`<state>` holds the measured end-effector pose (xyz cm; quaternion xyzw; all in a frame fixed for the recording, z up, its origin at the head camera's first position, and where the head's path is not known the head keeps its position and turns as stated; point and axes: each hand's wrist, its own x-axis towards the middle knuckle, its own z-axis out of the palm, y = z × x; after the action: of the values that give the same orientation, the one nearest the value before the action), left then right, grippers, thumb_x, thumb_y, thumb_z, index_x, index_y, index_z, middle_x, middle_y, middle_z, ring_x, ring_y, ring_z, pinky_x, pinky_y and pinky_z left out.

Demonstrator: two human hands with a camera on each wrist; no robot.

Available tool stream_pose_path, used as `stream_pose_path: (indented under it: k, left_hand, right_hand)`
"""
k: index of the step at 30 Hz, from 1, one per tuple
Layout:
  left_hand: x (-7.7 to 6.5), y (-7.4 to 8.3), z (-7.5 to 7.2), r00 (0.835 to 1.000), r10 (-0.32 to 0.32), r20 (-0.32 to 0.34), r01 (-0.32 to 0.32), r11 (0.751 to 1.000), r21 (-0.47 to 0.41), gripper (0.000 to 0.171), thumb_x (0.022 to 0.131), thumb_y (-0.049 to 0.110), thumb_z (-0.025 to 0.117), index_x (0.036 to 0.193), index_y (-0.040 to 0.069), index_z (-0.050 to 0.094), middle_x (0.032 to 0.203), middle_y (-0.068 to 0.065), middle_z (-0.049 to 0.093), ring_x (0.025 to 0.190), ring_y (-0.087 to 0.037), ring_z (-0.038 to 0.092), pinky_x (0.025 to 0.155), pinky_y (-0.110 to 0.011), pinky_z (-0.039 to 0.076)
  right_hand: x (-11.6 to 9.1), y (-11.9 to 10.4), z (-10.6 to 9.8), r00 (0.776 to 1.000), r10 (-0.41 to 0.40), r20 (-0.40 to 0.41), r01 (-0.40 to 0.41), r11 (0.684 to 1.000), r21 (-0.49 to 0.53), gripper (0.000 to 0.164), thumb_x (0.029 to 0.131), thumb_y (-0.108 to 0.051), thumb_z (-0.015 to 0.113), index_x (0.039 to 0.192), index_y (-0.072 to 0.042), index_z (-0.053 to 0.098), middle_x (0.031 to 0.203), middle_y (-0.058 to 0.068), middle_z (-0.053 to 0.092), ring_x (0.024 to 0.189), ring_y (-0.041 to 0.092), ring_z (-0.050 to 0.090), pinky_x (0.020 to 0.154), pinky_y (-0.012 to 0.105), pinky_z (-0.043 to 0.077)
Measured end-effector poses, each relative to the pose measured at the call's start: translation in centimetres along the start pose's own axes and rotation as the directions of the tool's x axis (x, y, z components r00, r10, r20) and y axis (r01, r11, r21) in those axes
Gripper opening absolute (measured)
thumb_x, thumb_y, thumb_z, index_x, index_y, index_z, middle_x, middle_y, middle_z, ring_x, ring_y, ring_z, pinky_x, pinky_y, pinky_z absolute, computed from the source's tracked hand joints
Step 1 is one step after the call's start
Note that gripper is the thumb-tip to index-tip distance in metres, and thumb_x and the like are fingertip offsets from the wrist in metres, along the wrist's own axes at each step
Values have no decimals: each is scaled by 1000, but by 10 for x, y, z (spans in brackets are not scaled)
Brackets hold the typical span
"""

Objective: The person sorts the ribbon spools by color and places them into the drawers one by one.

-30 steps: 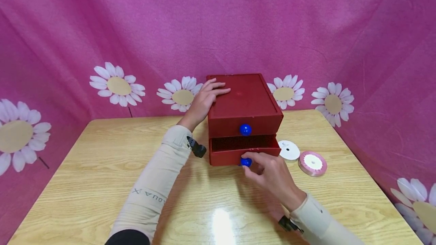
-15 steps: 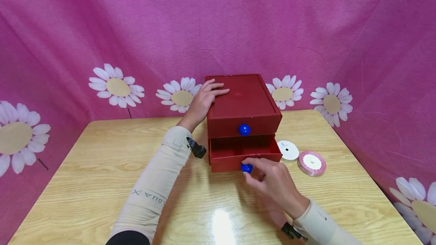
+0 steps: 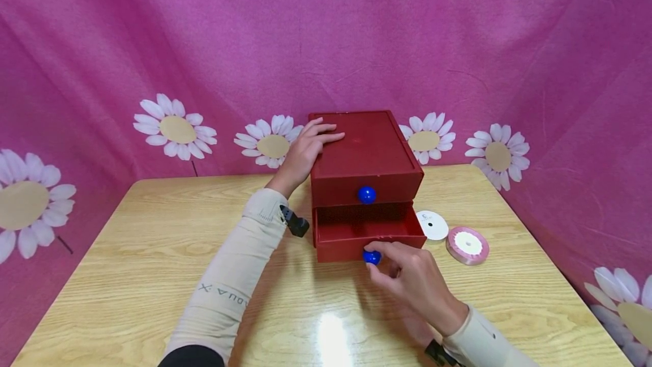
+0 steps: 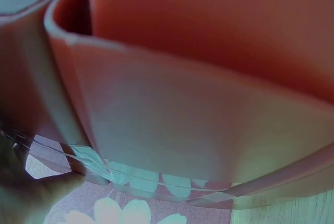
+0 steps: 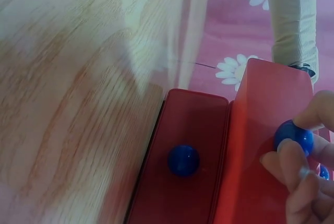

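Note:
A red chest of drawers (image 3: 361,143) stands on the table, with a blue ball knob (image 3: 367,195) on its top drawer front. Below that, a pulled-out drawer (image 3: 336,251) shows its red inside, dark toward the back. My right hand (image 3: 415,279) pinches this drawer's blue knob (image 3: 372,257) between thumb and fingers. In the right wrist view, a lower, closed drawer (image 5: 180,125) has its own blue knob (image 5: 183,160); the head view hides it. My left hand (image 3: 304,152) rests with extended fingers over the chest's top left edge. The left wrist view has the red side wall (image 4: 172,114) close up.
Right of the chest lie a white ribbon spool (image 3: 432,225) and a pink ribbon spool (image 3: 467,245). The wooden table (image 3: 168,254) ends at the back against a pink curtain (image 3: 265,33) with printed daisies.
My right hand has drawn the drawer out toward me by its knob, so more of its inside shows. The left hand has stayed on the chest.

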<state>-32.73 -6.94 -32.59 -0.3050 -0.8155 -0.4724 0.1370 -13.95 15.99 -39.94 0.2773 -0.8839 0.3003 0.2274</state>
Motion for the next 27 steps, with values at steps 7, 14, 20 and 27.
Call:
stream_pose_path:
  k: [7, 14, 20, 27]
  left_hand:
    - [0, 0, 0, 1000, 11, -4, -10, 1000, 5, 46, 97, 15, 32, 126, 14, 66, 140, -2, 51, 143, -12, 22, 117, -35, 13]
    - [0, 0, 0, 1000, 21, -6, -21, 1000, 9, 46, 97, 14, 31, 126, 14, 66, 140, -3, 52, 143, -15, 23, 117, -35, 14]
    - [0, -2, 0, 999, 37, -9, -37, 999, 17, 46, 96, 13, 31, 125, 13, 67, 139, -4, 53, 142, -17, 24, 116, -34, 14]
    - [1, -1, 0, 999, 35, -4, -35, 999, 25, 47, 96, 13, 31, 126, 13, 66, 139, -3, 52, 143, -16, 24, 116, -32, 14]
  right_hand:
    - [-3, -1, 0, 1000, -15, -14, 15, 1000, 11, 26, 75, -15, 80, 100, -16, 73, 70, -15, 58, 54, -4, 45, 47, 9, 38]
    - [-6, -3, -1, 1000, -24, -12, 24, 1000, 16, 26, 74, -14, 81, 99, -17, 72, 70, -16, 57, 54, -4, 45, 48, 8, 38]
    - [-9, -6, -3, 999, -30, -12, 31, 999, 14, 28, 73, -15, 82, 99, -18, 72, 71, -17, 56, 54, -4, 44, 48, 8, 37]
    - [-13, -9, -6, 1000, -21, 7, 20, 1000, 13, 26, 75, -17, 80, 100, -19, 72, 70, -18, 54, 54, -4, 44, 48, 8, 37]
